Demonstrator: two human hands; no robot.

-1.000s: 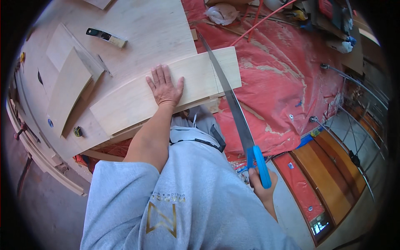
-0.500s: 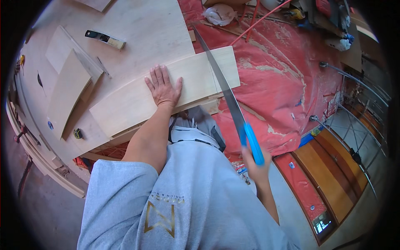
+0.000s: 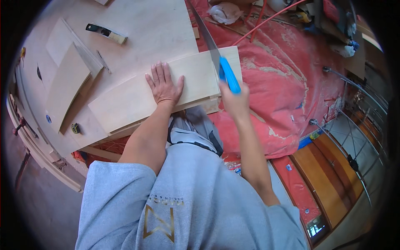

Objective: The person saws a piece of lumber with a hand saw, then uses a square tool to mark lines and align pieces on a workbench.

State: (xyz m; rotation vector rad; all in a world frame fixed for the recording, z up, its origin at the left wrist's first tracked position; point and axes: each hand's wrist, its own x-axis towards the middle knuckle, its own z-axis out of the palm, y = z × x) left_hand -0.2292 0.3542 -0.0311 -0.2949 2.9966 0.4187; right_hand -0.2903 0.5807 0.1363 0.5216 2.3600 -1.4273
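Note:
A long, pale plywood board (image 3: 196, 77) with a curved edge lies along the table edge, its right end jutting past the corner. My left hand (image 3: 166, 85) presses flat on it, fingers spread. My right hand (image 3: 234, 98) is wrapped round the blue handle of a handsaw (image 3: 211, 45). The saw's blade crosses the board near its right end and points away from me over the red sheeting. Part of the blade's tip runs up out past the top of the view.
A brush-like tool with a black handle (image 3: 106, 33), a pencil-like stick (image 3: 103, 61), a tape measure (image 3: 75, 128) and curved wood pieces (image 3: 68, 85) lie on the table (image 3: 143, 25). Red sheeting (image 3: 271, 96) spreads to the right, with a metal frame (image 3: 366, 91) beyond.
My right hand has pushed the saw forward, away from me, so its handle is now beside the board. My left hand stays on the board.

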